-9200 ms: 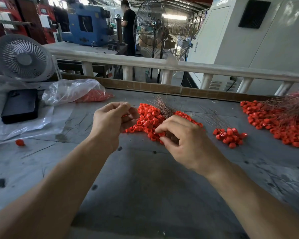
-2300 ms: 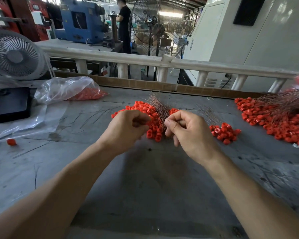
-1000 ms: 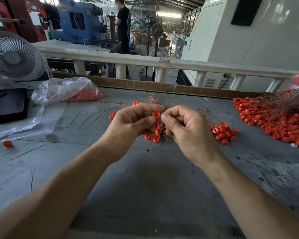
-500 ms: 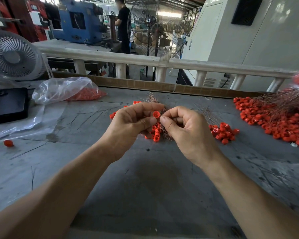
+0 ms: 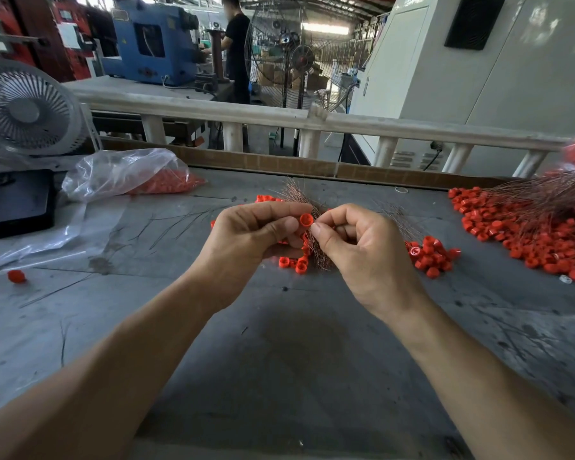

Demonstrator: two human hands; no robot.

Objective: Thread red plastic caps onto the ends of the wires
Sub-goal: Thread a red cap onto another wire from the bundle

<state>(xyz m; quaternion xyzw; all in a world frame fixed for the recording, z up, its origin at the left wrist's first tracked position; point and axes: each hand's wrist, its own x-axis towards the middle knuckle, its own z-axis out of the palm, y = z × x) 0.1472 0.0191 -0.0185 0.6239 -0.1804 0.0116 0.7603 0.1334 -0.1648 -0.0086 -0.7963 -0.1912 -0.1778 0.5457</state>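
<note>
Left hand (image 5: 251, 239) pinches red cap (image 5: 306, 220) beside right hand (image 5: 356, 247)

Heap of small red plastic caps (image 5: 296, 260): mostly hidden behind my hands. Far-right tangle of thin coppery wires (image 5: 551, 200): cut off by frame edge. Wire end at the pinched cap: too fine to discern.

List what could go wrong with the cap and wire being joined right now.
1. The left hand pinches the red cap only at its fingertips; it may slip and drop into the loose caps below.
2. The right hand pinches something too thin to see here; a fine wire could bend or miss the cap's hole.
3. The wire bundle lies right behind the hands, so stray strands could snag.
</note>
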